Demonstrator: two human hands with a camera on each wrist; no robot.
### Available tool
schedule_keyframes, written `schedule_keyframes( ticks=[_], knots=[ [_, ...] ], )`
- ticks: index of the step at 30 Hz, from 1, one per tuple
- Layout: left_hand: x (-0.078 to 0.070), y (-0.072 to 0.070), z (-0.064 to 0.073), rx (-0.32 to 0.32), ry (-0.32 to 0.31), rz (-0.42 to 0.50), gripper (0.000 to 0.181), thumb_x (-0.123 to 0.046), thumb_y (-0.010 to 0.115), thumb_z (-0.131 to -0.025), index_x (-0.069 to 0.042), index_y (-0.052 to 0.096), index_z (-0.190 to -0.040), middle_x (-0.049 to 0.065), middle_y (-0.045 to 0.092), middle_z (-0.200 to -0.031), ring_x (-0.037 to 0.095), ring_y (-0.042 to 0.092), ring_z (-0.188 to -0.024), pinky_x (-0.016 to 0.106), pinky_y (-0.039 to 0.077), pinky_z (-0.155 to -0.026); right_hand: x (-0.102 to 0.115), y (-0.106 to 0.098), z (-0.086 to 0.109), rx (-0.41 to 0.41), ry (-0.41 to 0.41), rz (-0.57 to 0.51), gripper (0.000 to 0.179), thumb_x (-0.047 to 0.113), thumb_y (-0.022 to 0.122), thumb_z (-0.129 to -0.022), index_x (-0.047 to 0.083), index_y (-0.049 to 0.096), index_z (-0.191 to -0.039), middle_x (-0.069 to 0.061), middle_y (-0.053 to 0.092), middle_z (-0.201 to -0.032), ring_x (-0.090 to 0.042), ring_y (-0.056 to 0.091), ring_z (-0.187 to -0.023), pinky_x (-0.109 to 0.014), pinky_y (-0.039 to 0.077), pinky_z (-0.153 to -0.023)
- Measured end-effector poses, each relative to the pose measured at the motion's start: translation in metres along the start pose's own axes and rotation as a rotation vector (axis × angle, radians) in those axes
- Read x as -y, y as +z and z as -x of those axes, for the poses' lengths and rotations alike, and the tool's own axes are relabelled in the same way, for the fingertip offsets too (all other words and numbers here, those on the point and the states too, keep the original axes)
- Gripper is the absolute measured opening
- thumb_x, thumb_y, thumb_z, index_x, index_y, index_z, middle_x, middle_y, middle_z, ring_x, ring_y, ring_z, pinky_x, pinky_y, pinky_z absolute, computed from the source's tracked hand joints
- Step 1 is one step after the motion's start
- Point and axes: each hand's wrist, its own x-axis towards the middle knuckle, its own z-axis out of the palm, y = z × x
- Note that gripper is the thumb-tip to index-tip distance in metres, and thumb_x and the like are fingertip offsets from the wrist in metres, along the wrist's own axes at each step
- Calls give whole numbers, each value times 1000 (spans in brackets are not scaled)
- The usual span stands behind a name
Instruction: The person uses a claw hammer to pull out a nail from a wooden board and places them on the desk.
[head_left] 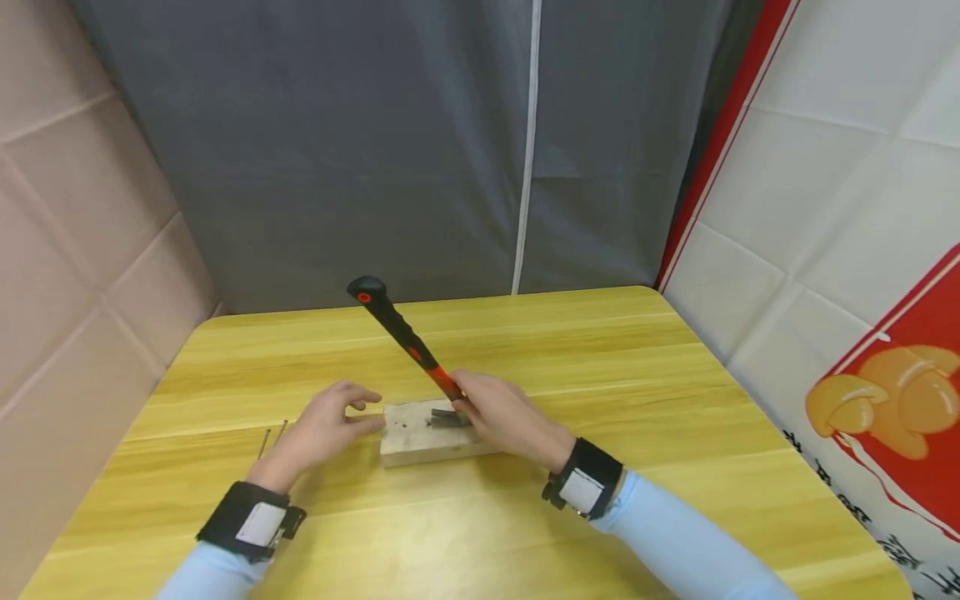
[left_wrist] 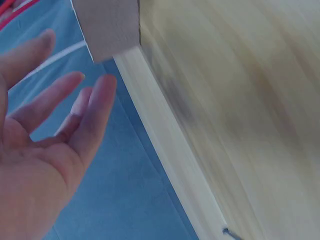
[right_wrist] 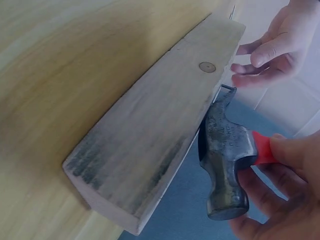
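A pale wooden block (head_left: 431,455) lies on the table. My right hand (head_left: 510,419) grips a claw hammer (head_left: 399,329) by the red neck just below its head, the black handle slanting up and to the left. In the right wrist view the steel hammer head (right_wrist: 227,145) is at the block's edge, its claw beside a thin bit of metal like a nail. My left hand (head_left: 324,427) is at the block's left end, fingers loosely bent and nothing in them; the left wrist view shows its palm and spread fingers (left_wrist: 97,107).
Two nails (head_left: 264,443) lie on the yellow wood-grain table (head_left: 600,367), left of my left hand. A grey curtain (head_left: 375,167) hangs behind the table's far edge. Padded-looking walls stand at the left (head_left: 67,250) and right (head_left: 795,208).
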Motion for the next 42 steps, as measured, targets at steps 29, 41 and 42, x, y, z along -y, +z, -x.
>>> schedule_keyframes(
  ticks=[29, 41, 42],
  knots=[
    [-24, 12, -10, 59, -1, 15, 58, -18, 90, -81, 4, 67, -129, 10, 60, -119, 29, 61, -106, 44, 57, -89, 7, 3, -10, -25, -20, -27, 19, 9, 70, -98, 10, 61, -115, 2, 66, -95, -10, 58, -79, -24, 52, -69],
    [-29, 12, -13, 72, -44, -22, 60, -16, 90, -80, 4, 66, -130, 12, 61, -121, 26, 62, -104, 38, 58, -86, -1, 3, 0, -91, 24, -248, 22, 2, 67, -99, 6, 58, -119, -8, 71, -107, -15, 69, -94, -26, 58, -79],
    [-30, 12, -13, 73, -51, -20, 60, -16, 90, -80, 4, 66, -131, 12, 61, -121, 27, 62, -105, 38, 58, -86, -3, 4, 0, -100, 21, -264, 22, 1, 66, -99, 6, 58, -119, -8, 71, -107, -16, 69, -95, -27, 58, -79]
  ],
)
